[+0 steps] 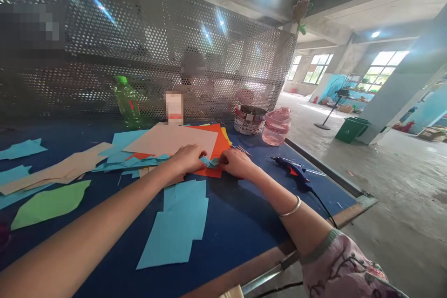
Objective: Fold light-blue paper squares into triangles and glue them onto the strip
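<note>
Between my two hands runs a narrow strip of folded or zigzag-edged blue paper (211, 163). My left hand (188, 157) pinches its left part, fingers closed. At its right end, the fingers of my right hand (235, 163) are closed on the same strip. Beneath and behind the hands lie a pale pink sheet (167, 138) and orange sheets (219, 142), stacked. A longer crumpled row of blue paper (132, 163) stretches left from under my left wrist. Closer to me, several overlapping blue paper pieces (178, 223) rest on the dark blue tabletop (237, 223).
A hot glue gun (295, 172) with a cord lies at right. Behind stand a pink water jug (275, 125), a round tin (249, 120) and a green-capped bottle (127, 102) before a perforated metal panel (216, 56). Beige strips (66, 165) and a green paper piece (50, 204) lie left.
</note>
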Demonstrator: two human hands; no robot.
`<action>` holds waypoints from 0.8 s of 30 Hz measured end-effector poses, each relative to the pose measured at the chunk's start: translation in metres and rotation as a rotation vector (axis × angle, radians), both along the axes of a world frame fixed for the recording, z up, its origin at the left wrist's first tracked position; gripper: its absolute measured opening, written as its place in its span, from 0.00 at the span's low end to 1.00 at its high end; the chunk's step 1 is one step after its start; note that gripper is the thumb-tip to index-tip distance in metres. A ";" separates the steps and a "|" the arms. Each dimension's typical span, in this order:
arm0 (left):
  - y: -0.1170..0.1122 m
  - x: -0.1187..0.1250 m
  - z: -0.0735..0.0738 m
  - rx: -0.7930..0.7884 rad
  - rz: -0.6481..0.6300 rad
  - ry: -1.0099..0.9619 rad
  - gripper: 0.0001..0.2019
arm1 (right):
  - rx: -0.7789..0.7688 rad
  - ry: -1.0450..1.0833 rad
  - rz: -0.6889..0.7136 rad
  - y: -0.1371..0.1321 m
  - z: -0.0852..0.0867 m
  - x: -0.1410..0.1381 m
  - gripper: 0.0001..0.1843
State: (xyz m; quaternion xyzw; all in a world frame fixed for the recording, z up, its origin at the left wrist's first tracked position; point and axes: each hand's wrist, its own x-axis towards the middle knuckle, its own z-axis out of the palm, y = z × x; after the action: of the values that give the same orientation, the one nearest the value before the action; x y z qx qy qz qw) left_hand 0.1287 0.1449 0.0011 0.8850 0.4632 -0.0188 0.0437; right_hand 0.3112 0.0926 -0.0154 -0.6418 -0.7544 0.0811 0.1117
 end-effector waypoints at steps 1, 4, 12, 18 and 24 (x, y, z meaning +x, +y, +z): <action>-0.001 0.000 0.000 0.008 0.001 -0.012 0.17 | 0.004 0.006 0.001 0.000 -0.001 0.000 0.11; -0.006 -0.002 0.003 0.055 0.007 -0.055 0.17 | 0.031 0.028 0.005 0.000 -0.001 0.001 0.11; -0.053 -0.032 0.027 0.056 0.001 -0.176 0.10 | 0.200 0.135 0.050 -0.012 0.009 -0.010 0.06; -0.099 -0.077 0.025 -0.213 -0.026 -0.127 0.16 | 0.282 0.234 0.216 -0.035 0.010 -0.036 0.04; -0.114 -0.097 0.015 -0.382 0.073 -0.194 0.09 | 0.319 0.355 0.399 -0.052 0.000 -0.055 0.04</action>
State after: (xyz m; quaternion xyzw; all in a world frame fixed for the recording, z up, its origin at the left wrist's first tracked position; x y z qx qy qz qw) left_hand 0.0322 0.0312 0.0162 0.8409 0.4767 -0.0194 0.2556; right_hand 0.2565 0.0403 -0.0152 -0.4311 -0.8374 0.0930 0.3229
